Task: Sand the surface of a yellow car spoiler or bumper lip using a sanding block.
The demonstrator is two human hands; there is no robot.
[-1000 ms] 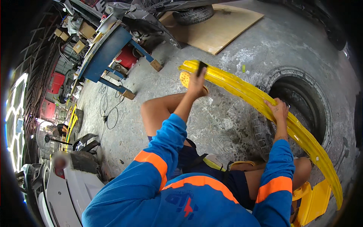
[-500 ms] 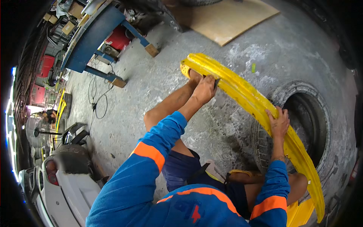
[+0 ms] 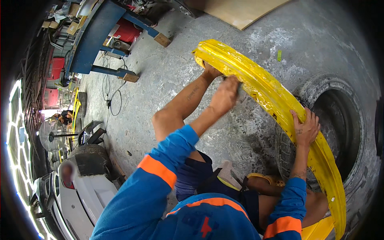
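A long, curved yellow bumper (image 3: 276, 96) slants from upper middle to lower right, its far end by my foot in a yellow clog (image 3: 200, 61). My left hand (image 3: 225, 96) is closed round a small dark flat piece (image 3: 239, 87), like sandpaper, and sits against the bumper's near edge. Motion blurs the fingers, so the piece is only partly seen. Farther down, my right hand (image 3: 307, 127) grips the bumper, thumb and fingers over its surface. Under and beyond the bumper lies a worn tire (image 3: 354, 100), partly covered by it.
A blue table (image 3: 94, 38) on wood-tipped legs stands far left, with black cable (image 3: 116, 105) on the floor nearby. At left are a silver car part (image 3: 92, 196) and a fan (image 3: 51, 137). A wooden board (image 3: 244, 12) lies at the top. Another yellow piece (image 3: 320, 230) rests lower right.
My left hand has shifted slightly along the bumper's edge, smeared by motion now. My right hand keeps its hold. The whole view has swung a little, moving the surroundings in the picture.
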